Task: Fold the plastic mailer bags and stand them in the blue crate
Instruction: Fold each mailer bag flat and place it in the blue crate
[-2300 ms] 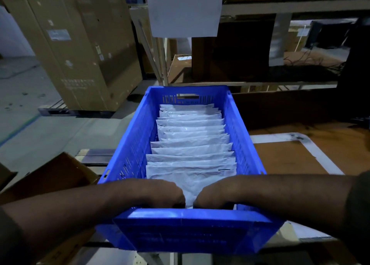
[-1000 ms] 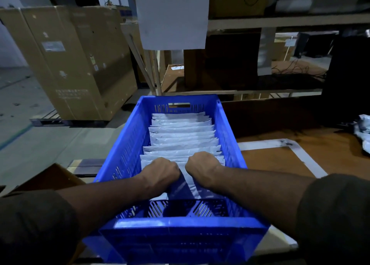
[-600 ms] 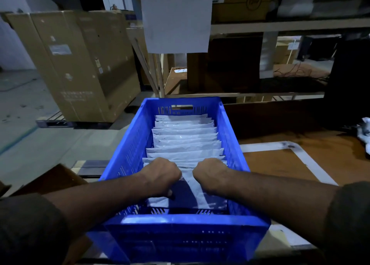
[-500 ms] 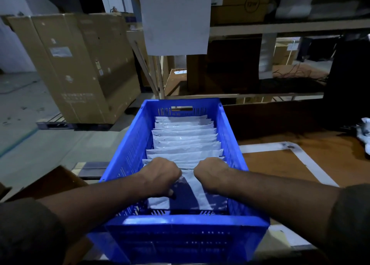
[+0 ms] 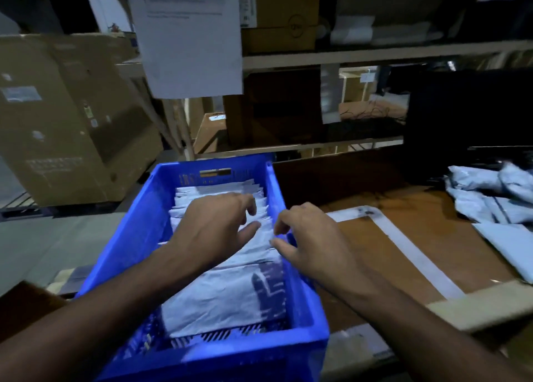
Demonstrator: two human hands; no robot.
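A large cardboard carton (image 5: 66, 122) stood on the floor at the left. A printed paper sheet (image 5: 187, 35) hung from the shelving rack (image 5: 375, 54), with a smaller cardboard box (image 5: 282, 15) on the shelf behind it. The brown worktop (image 5: 418, 254) carried a pale tape outline (image 5: 409, 251). A cardboard flap (image 5: 484, 306) lay at its near right edge.

Your way into the crate (image 5: 150, 223) is open from above. Bags (image 5: 225, 295) fill its floor. Right of the crate, more bags (image 5: 496, 199) lie far off.
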